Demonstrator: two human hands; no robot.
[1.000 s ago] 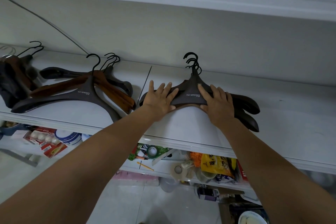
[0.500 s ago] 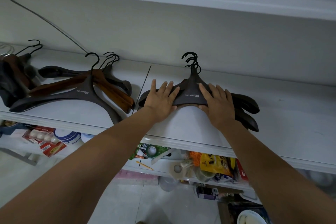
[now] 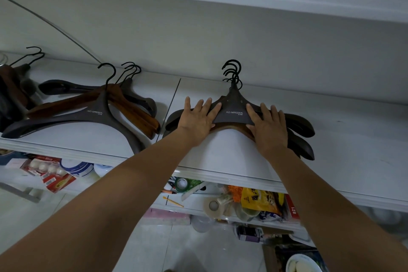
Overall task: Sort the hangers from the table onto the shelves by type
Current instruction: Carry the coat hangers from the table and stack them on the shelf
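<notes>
A stack of dark wide-shouldered hangers [image 3: 234,112] lies flat on the white shelf [image 3: 229,157], hooks pointing toward the back wall. A brown wooden edge shows under the top one. My left hand [image 3: 198,120] rests flat on the stack's left arm, fingers straight. My right hand [image 3: 268,127] lies flat on the stack's right arm, fingers spread. To the left on the same shelf lies a loose pile of dark and brown wooden hangers [image 3: 88,112], crossed over each other. More dark hangers [image 3: 13,90] sit at the far left edge.
A thin dark seam [image 3: 172,104] divides the shelf between the two piles. A cable [image 3: 50,24] runs along the back wall. Lower shelves hold an egg pack [image 3: 42,164], tape rolls [image 3: 210,205], snack packets [image 3: 258,202] and other clutter. The shelf right of the stack is bare.
Both hands stay flat on the stack, having slid a little farther back with it. The view has barely shifted.
</notes>
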